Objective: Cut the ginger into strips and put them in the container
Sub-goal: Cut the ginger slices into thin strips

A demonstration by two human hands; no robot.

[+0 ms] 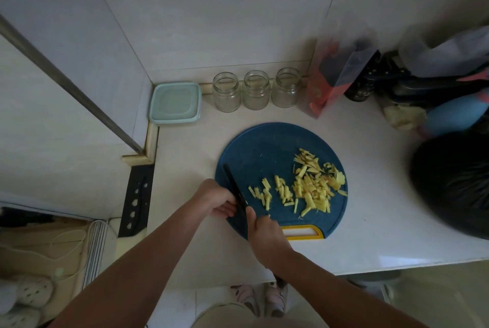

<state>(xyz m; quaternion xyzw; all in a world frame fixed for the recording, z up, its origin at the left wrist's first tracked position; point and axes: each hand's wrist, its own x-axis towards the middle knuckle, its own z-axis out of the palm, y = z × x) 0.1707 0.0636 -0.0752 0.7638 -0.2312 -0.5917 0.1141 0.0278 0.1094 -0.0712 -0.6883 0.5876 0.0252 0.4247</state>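
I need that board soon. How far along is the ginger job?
Cutting looks largely done: ginger strips lie piled on the blue cutting board. In hand: the right hand grips the knife, with the left hand at its blade. Left: moving the strips; the lidded container by the wall is shut.

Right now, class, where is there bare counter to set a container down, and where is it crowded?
Bare: the strip between the cutting board and the jars; the counter front-right of it. Crowded: the black bag at right, and the board's left edge, where the right hand grips the knife.
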